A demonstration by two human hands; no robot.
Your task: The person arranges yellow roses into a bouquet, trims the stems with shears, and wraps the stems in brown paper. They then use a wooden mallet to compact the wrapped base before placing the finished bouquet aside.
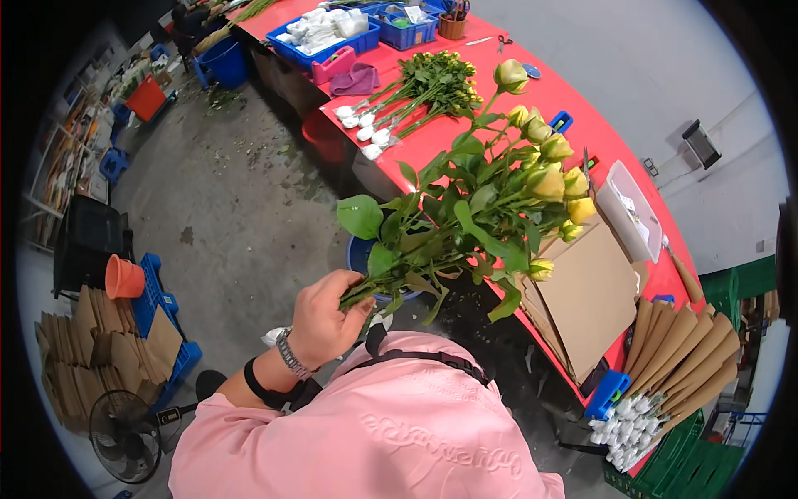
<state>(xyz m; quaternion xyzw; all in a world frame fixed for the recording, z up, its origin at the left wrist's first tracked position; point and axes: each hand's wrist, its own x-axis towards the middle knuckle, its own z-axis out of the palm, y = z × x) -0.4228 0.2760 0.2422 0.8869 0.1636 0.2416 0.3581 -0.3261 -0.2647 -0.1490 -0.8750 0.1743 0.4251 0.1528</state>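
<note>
Head view — left hand point(322, 320) fisted around yellow rose bunch point(490, 195); blue crate point(328, 37) holds white packets — right hand unseen.

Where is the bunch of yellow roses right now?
In the head view, the bunch of yellow roses sits mid-frame, gripped by its stems in the left hand, over the red table's near edge.

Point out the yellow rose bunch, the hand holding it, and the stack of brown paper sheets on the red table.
yellow rose bunch point(490, 200): head view, on the leafy middle.
left hand point(326, 320): head view, on the back of the hand.
brown paper sheets point(586, 299): head view, on the top sheet's middle.
</note>
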